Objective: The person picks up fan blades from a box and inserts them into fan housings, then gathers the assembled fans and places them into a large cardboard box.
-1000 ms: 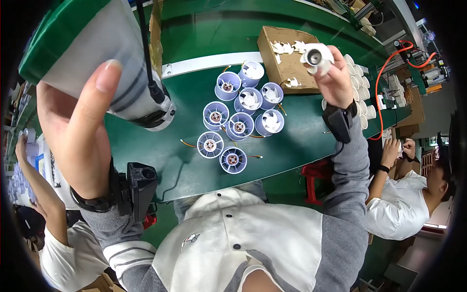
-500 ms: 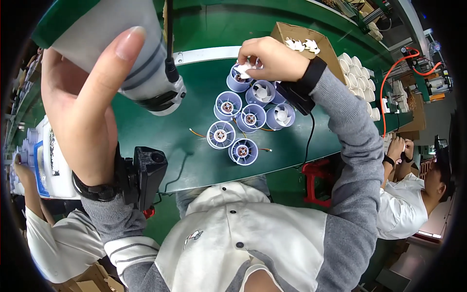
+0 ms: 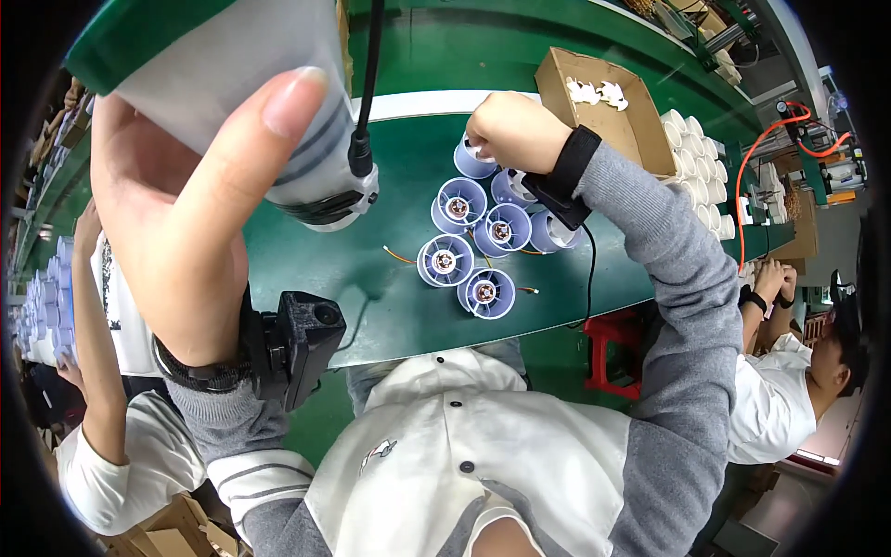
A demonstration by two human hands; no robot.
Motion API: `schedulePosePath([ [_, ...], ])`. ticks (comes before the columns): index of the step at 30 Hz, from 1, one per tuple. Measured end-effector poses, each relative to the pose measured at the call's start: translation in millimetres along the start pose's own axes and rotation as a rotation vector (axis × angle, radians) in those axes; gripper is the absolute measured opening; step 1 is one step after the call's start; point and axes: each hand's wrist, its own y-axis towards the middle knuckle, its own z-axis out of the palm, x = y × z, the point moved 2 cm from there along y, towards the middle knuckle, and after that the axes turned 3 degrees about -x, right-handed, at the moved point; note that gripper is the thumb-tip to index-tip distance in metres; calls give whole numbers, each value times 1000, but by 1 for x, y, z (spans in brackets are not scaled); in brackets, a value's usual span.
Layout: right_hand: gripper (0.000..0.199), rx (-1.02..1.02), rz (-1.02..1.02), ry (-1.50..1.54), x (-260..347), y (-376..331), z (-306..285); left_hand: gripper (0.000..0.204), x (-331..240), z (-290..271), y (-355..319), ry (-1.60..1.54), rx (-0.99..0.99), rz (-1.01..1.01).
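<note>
My left hand [image 3: 200, 204] is wrapped round a large grey-white cylindrical tool [image 3: 251, 88] with a green band and a black cord, close to the camera. My right hand [image 3: 515, 135] is closed over the farthest lilac round housing [image 3: 475, 162]. A bit of the white fan wheel [image 3: 477, 142] shows at its fingertips; the hand hides the rest. Nearer me stand several more open housings, such as one housing [image 3: 445, 261] with a copper-coloured motor and thin wires. Housings under my right wrist are partly covered; white blades show in some.
A cardboard box [image 3: 603, 125] with white fan wheels stands at the far right, beside stacked white cylinders [image 3: 696, 172]. An orange hose [image 3: 740, 200] hangs beyond. A red stool [image 3: 613, 348] is under the green table [image 3: 390, 320]. People work on both sides.
My right hand has lowered the white fan wheel into the farthest housing and turned further over it. My left hand keeps its hold on the tool. The whole view has shifted slightly.
</note>
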Motion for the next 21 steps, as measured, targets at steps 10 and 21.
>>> schedulePosePath([
  [10,9,-21,9,133,-3,0,2,47,-6,11,-1,-60,36,48],
  [21,9,-37,-134,-116,-5,0,1,50,-12,13,-1,-61,65,-10],
])
